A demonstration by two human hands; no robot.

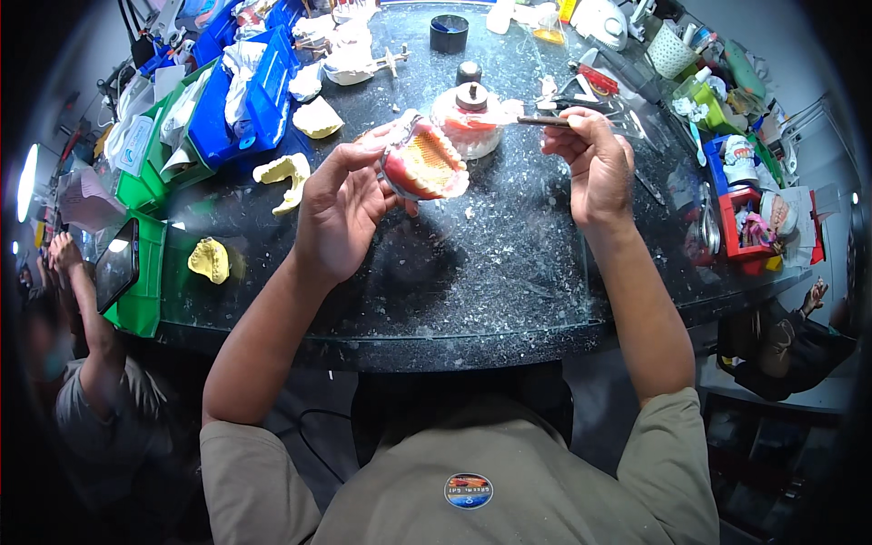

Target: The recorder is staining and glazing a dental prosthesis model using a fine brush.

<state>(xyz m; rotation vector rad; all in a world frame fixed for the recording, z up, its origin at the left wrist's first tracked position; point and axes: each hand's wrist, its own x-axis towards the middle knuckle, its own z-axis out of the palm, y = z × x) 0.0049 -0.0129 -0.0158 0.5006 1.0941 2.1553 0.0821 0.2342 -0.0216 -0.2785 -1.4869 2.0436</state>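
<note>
My left hand [341,204] holds a denture setup [425,168] with pink wax, a row of teeth and a yellowish, mesh-patterned inner surface. Its fingers are wrapped around the left side and underneath. In my right hand [599,173], a thin wax knife [545,121] with a dark handle is pinched between thumb and fingers. The knife points left, its far end beside the top of a glass spirit burner [472,141] with a dark metal wick holder. Glare hides the exact tip and whether a flame burns. The denture is just left of the burner, in front of it.
Blue bins [272,86] and a green bin [136,291] line the left side. Yellowish plaster casts [211,261] lie near my left forearm. A black round cup [449,34] stands at the back. Hand tools and a red box [745,222] crowd the right. Another person's arm [95,318] shows at left.
</note>
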